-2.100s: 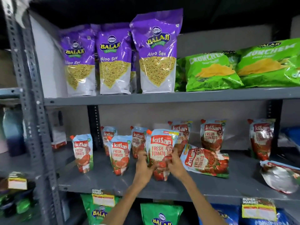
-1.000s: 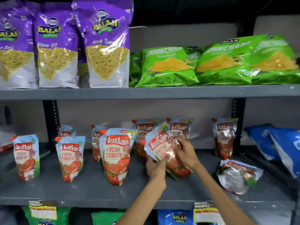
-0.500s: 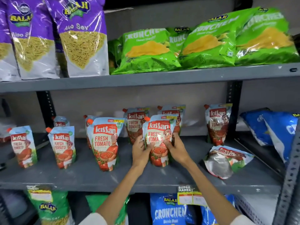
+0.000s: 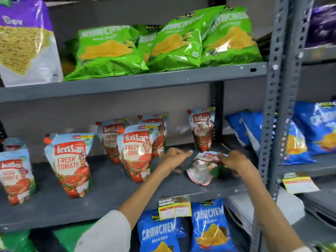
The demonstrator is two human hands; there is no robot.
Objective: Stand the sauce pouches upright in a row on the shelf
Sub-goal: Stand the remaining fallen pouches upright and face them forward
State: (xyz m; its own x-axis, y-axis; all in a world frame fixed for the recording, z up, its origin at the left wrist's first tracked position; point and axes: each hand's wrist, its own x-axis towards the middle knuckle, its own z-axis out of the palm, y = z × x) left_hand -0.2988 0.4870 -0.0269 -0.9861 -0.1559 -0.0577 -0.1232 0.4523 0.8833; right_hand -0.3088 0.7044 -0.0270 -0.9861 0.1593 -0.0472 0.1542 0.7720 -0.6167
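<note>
Several Kissan tomato sauce pouches stand upright on the grey middle shelf. The front ones are a pouch at the far left, a large one and a third just left of my hands. Behind them stand more pouches, and one stands by the back post. One pouch lies flat at the right with its silver underside showing. My right hand rests on its top edge, fingers curled over it. My left hand hovers open just left of it, touching nothing.
Green Crunchem bags and a purple Aloo Sev bag fill the shelf above. Blue chip bags sit on the neighbouring rack past a perforated grey upright. More blue bags and price tags hang below.
Both hands let go of the pouch they were setting down, which now stands in the front row. They moved right to the pouch lying flat, and the view shifted right.
</note>
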